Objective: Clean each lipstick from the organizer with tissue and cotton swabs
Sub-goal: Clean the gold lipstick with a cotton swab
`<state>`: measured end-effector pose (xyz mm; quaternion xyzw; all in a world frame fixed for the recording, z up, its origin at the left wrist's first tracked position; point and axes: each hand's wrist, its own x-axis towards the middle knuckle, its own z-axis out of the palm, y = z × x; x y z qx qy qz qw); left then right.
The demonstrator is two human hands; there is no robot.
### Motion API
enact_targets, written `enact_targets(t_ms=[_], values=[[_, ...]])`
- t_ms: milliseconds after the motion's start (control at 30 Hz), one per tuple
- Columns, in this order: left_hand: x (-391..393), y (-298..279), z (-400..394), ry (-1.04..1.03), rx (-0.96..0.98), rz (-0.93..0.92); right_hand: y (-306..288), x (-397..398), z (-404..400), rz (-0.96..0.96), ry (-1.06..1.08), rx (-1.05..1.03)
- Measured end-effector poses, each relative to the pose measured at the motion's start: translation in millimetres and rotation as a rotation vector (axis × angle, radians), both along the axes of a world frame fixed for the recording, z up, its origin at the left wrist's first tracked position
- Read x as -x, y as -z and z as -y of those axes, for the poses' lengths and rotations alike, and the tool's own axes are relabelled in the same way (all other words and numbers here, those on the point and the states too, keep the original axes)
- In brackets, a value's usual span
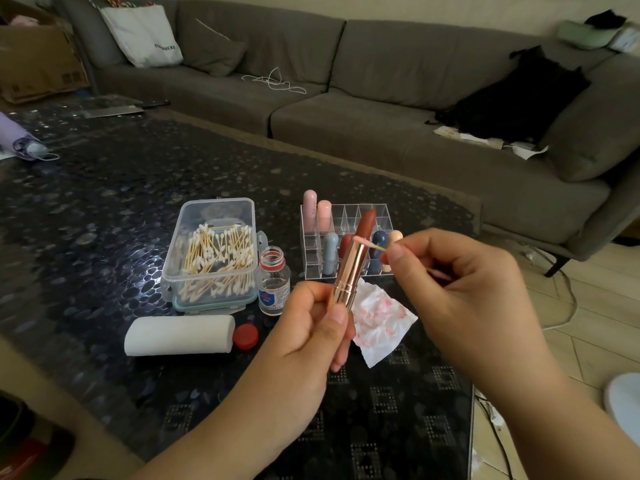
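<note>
My left hand [311, 327] grips the base of an uncapped rose-gold lipstick [351, 268], held upright with its brown-red stick fully raised. My right hand [460, 289] pinches a cotton swab [372, 245]; its pink-stained tip touches the rim of the gold tube. Behind them stands the clear organizer [311, 237] holding several capped lipsticks in pink, blue, red and peach. A crumpled tissue [381, 320] smeared with red lies on the table under the lipstick.
A clear box of cotton swabs [211, 252] stands left of the organizer. Beside it are an open small bottle [273, 282], its red cap [245, 336] and a white tissue roll [180, 336]. The dark table [104, 209] ends near a grey sofa [381, 109].
</note>
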<state>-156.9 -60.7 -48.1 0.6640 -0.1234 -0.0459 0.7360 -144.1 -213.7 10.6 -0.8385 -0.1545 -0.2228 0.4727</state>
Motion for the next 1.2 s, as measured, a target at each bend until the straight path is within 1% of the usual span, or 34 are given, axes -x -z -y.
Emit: enact_targets(t_ms=[133, 233, 300, 400, 500, 633, 733, 867, 933, 1033, 1200], values=[[-0.5, 2.0, -0.5, -0.035, -0.05, 0.05, 3.8, -0.9, -0.5, 0.022, -0.008, 0.081], [-0.4, 0.4, 0.8, -0.058, -0.032, 0.064, 5.1, 0.2, -2.8, -0.025, -0.063, 0.143], [-0.7, -0.3, 2.0, -0.053, 0.002, 0.058, 3.8, 1.7, -4.3, -0.069, -0.103, 0.148], [-1.1, -0.9, 2.1, -0.03, 0.022, 0.059, 0.3, 3.2, -4.3, -0.107, -0.132, 0.1], [-0.7, -3.2, 1.7, -0.036, 0.022, 0.055, -0.7, 2.6, -2.5, -0.039, -0.086, 0.054], [-1.9, 0.9, 2.1, -0.065, -0.007, 0.055, 0.4, 0.3, -1.1, 0.058, -0.002, 0.086], [-1.2, 2.1, 2.1, -0.068, 0.034, 0.045, 3.1, 0.9, -3.1, 0.068, -0.03, 0.129], [0.9, -2.6, -0.9, -0.018, 0.146, -0.033, 5.1, 2.3, -6.4, 0.051, -0.092, 0.191], [1.2, -3.5, -1.3, -0.019, 0.155, -0.027, 4.4, 2.9, -5.5, 0.03, -0.105, 0.174], [-0.1, -1.7, -0.5, -0.039, 0.136, -0.007, 2.0, 3.7, -3.8, 0.002, -0.101, 0.089], [-0.1, 0.2, -0.7, -0.051, 0.094, 0.001, 0.8, 0.2, -2.5, 0.066, -0.014, 0.069]])
